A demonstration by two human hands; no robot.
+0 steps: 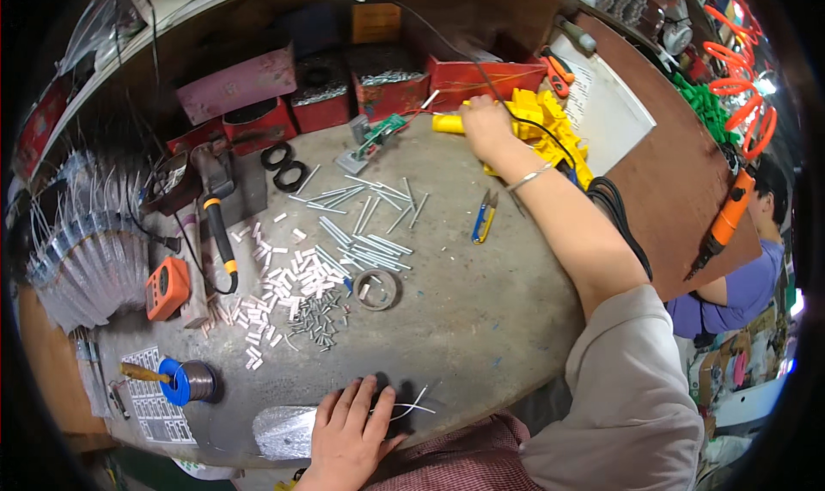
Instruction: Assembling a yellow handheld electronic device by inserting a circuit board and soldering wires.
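Note:
My left hand (pixel 351 426) lies palm down near the front edge of the bench, fingers spread over a clear plastic-wrapped packet (pixel 285 431). Two thin white wires (pixel 412 408) stick out beside it. Across the bench, my right hand (pixel 488 128) has its fingers curled round a yellow plastic part (pixel 448 124), whose end pokes out to the left. More yellow plastic parts (pixel 537 113) are heaped just right of that hand. A small green circuit board (pixel 382 132) lies left of it, and blue-and-yellow thread snips (pixel 485 218) lie below.
Metal rods (pixel 374 250), white tubes (pixel 296 280), small screws (pixel 318 319) and a tape roll (pixel 376 290) occupy mid-bench. Left are a soldering iron (pixel 221 233), orange meter (pixel 168 289), solder spool (pixel 191 381) and wrapped packets (pixel 90 250). Red bins (pixel 391 96) line the back. A person (pixel 730 289) is at right.

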